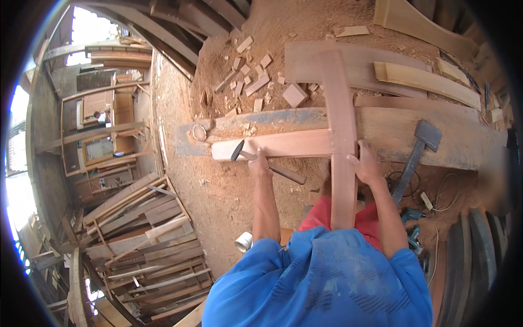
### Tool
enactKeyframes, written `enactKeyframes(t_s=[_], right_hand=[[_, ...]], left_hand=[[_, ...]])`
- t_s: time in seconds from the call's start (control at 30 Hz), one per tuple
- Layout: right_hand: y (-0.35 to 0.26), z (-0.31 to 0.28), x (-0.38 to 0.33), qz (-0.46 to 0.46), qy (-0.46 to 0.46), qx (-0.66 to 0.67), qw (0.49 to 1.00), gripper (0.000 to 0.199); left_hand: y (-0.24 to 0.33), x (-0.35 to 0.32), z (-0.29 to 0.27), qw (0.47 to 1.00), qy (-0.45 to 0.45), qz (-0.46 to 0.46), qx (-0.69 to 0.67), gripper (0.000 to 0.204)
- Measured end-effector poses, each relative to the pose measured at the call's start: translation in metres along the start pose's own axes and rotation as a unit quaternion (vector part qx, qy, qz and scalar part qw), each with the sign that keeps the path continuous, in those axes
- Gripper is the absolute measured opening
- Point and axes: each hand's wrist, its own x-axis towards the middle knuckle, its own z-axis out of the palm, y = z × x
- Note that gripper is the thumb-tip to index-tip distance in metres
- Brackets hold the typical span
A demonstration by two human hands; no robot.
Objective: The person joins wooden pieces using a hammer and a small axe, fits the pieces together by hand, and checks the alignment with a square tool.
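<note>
Left hand (260, 164) closed around the hammer (287, 173) at 9 o'clock from the board (342, 125), right hand (370, 163) apparently pinching its 3-o'clock edge: a slack right grip could let the board shift if struck.

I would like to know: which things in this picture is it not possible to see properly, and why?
All in the head view:
Hammer: the left hand covers part of its handle.
Lengthwise plank: its near end meets the blue shirt, which hides whether it stops there.
Greyish shape at the right rim: too blurred to name.
</note>
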Motion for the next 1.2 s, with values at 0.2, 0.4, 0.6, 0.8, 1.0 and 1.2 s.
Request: enactKeyframes(t_s=[0.2,0.4,0.6,0.8,1.0,1.2], right_hand=[[0.005,0.011,0.0,0.042,-0.052,0.015,0.998,0.062],[-0.017,0.007,0.022,-0.018,0.056,0.065,0.996,0.081],[-0.018,0.022,0.039,-0.038,0.043,0.08,0.995,0.089],[-0.01,0.03,0.046,-0.052,0.07,0.168,0.982,0.087],[-0.029,0.019,0.04,-0.036,0.035,0.174,0.983,0.077],[0.004,0.043,0.053,-0.094,0.139,-0.029,0.985,0.079]], left_hand=[[-0.002,0.013,-0.014,0.967,-0.027,0.103,0.233,0.043],[0.04,-0.012,-0.02,0.791,-0.103,0.465,0.383,0.042],[0.067,0.016,0.02,0.658,-0.263,0.481,0.516,0.036],[0.054,0.018,0.014,0.695,-0.271,0.468,0.474,0.036],[0.05,0.022,0.012,0.681,-0.25,0.496,0.477,0.039],[0.043,0.025,0.013,0.668,-0.274,0.497,0.482,0.04]])
